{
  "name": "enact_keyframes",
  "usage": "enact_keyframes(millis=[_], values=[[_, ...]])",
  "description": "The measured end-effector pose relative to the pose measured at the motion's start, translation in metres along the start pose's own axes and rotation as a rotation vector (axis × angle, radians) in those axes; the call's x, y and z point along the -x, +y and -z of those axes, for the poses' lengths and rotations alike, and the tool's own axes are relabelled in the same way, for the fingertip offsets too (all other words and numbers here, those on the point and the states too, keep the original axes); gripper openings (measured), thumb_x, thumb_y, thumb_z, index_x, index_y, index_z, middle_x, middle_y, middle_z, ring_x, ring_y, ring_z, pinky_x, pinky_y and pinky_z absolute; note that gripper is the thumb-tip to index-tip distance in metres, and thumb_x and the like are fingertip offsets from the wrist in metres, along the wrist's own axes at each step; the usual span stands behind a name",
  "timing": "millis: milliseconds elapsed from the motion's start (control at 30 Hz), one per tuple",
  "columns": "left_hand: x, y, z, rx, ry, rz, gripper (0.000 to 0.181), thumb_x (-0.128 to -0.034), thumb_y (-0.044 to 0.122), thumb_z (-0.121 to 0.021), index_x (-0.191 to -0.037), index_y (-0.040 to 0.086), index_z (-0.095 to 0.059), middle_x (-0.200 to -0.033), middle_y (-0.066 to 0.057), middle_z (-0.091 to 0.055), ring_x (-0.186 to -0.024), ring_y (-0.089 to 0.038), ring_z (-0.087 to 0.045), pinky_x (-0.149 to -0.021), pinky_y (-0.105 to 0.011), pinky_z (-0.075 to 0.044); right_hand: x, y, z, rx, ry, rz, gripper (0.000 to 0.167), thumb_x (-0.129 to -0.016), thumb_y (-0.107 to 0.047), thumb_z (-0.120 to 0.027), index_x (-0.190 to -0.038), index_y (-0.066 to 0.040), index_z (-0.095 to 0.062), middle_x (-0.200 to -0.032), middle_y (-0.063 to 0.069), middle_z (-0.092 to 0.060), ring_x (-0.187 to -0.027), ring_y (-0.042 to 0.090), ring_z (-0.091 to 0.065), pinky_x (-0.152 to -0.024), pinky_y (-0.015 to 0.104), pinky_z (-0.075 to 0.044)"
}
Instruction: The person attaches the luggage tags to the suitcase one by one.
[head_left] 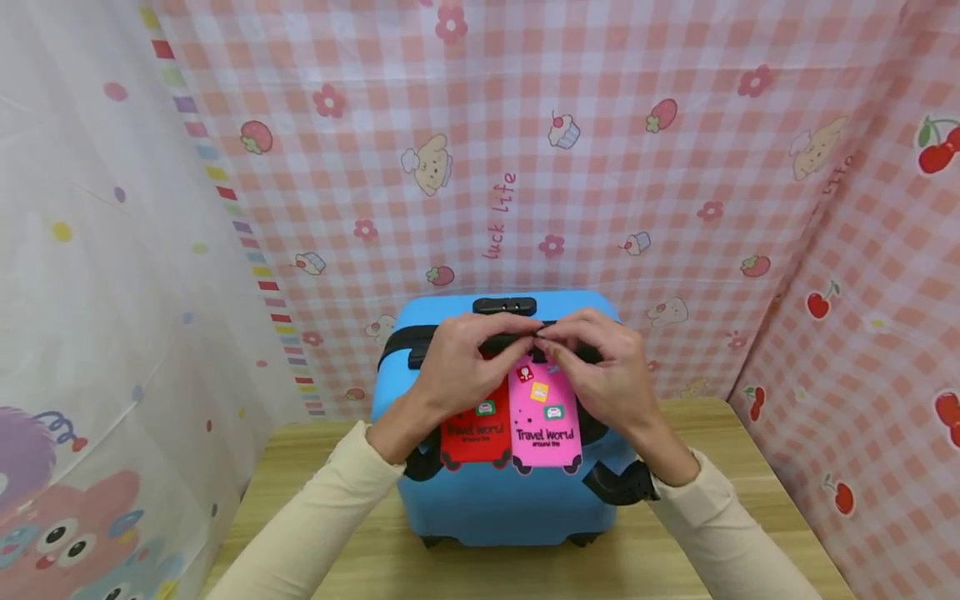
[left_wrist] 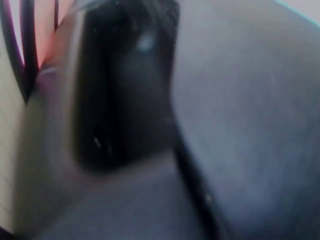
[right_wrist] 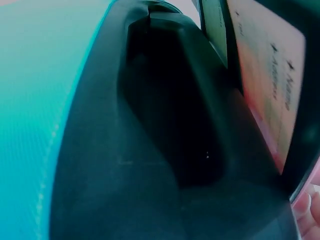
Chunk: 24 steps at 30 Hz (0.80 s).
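Note:
A light blue suitcase [head_left: 510, 507] stands upright, with a black band and handle across its upper part. Two luggage tags hang at its front: a red luggage tag [head_left: 475, 435] on the left and a pink luggage tag [head_left: 546, 429] beside it. Above the pink tag, my left hand [head_left: 467, 360] and my right hand [head_left: 611, 367] meet, their thumbs and fingers pinching its thin black strap [head_left: 538, 355]. Fingertips partly hide the strap. In the right wrist view, a tag's back shows a name and address card [right_wrist: 272, 72] beside the black handle [right_wrist: 95, 165].
The suitcase rests on a wooden table [head_left: 315, 483]. A black combination lock [head_left: 504, 306] sits on its top. Behind hangs a pink checked cloth [head_left: 480, 108], with printed cloth walls at left and right. Dark, blurred plastic [left_wrist: 250, 115] fills much of the left wrist view.

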<state>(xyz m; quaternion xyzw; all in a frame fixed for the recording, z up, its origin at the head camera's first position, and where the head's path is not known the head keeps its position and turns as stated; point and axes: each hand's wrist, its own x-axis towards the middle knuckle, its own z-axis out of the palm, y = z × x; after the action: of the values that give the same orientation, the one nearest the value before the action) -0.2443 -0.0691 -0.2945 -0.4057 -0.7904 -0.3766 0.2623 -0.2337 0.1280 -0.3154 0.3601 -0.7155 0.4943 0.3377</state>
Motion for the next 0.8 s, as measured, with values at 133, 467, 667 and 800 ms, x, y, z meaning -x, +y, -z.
enact_keyframes(millis=[133,467,667,800], values=[[-0.002,-0.001,0.002,0.01,-0.05,0.025,0.025,-0.0882,0.017,-0.075,-0.112,0.009,-0.074,-0.104,-0.002,-0.076,-0.093,-0.013,-0.071,-0.082,-0.025,-0.055,-0.001,-0.001,-0.001,0.004,0.014,0.004,0.016,-0.079,0.009,-0.075,-0.09,-0.002,-0.077,-0.089,0.009,-0.073,-0.084,0.012,-0.066,-0.071,0.017,-0.054],[-0.005,0.005,0.002,-0.097,-0.067,0.081,0.018,-0.0881,0.021,-0.076,-0.105,0.014,-0.076,-0.1,0.001,-0.076,-0.073,-0.012,-0.067,-0.064,-0.023,-0.05,0.001,0.0,-0.002,0.064,0.052,0.157,0.023,-0.074,0.012,-0.077,-0.094,-0.001,-0.078,-0.09,0.009,-0.074,-0.086,0.02,-0.066,-0.081,0.024,-0.047],[-0.007,0.01,0.0,-0.086,-0.03,0.116,0.016,-0.0873,0.02,-0.076,-0.102,0.015,-0.077,-0.099,0.001,-0.077,-0.072,-0.014,-0.069,-0.063,-0.026,-0.052,0.001,-0.002,-0.001,0.055,0.067,0.137,0.023,-0.073,0.012,-0.077,-0.094,0.001,-0.077,-0.091,0.012,-0.074,-0.088,0.021,-0.066,-0.085,0.023,-0.048],[-0.005,0.01,-0.001,0.036,-0.017,0.15,0.019,-0.0878,0.014,-0.076,-0.106,0.01,-0.074,-0.102,-0.002,-0.076,-0.092,-0.015,-0.072,-0.078,-0.03,-0.056,0.0,-0.003,-0.002,0.054,0.086,0.079,0.022,-0.075,0.012,-0.077,-0.093,0.0,-0.077,-0.088,0.012,-0.075,-0.086,0.019,-0.067,-0.082,0.021,-0.051]])
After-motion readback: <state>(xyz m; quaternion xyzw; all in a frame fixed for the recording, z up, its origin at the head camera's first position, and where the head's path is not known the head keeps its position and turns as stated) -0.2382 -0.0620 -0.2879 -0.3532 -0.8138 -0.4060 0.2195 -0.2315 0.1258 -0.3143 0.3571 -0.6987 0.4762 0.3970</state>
